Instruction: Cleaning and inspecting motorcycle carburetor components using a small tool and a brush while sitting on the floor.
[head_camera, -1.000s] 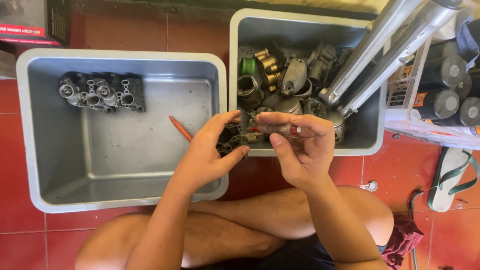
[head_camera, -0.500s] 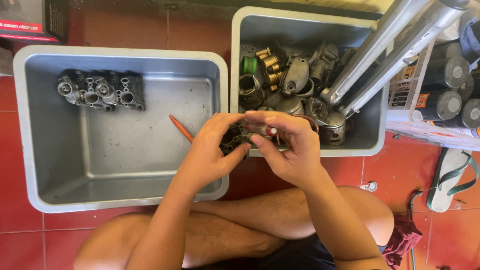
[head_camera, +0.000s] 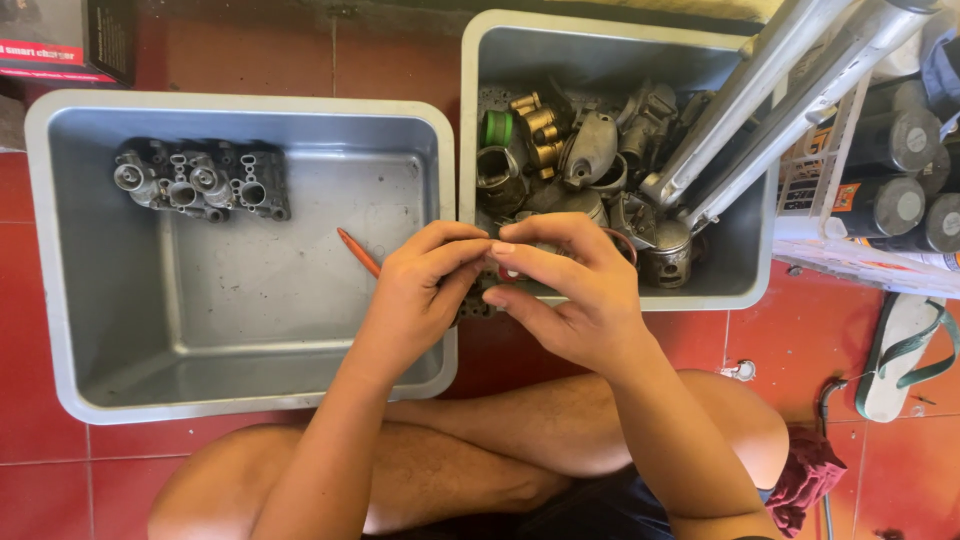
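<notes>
My left hand and my right hand meet over the gap between two grey tubs, both closed around one small dark metal part that is mostly hidden by the fingers. A thin red ring shows at the right hand's knuckles. An orange-handled tool pokes out from under my left hand, inside the left tub. A grey metal block with round ports lies at that tub's far left corner. I sit cross-legged on the red tiles.
The right tub holds several metal engine parts and two long silver tubes leaning out to the upper right. Black cylinders in a white crate stand at far right. A green-strapped sandal and a red cloth lie on the floor.
My two hands closed in together over the small part, the fingers now covering it almost fully. The tubs and their contents stayed put.
</notes>
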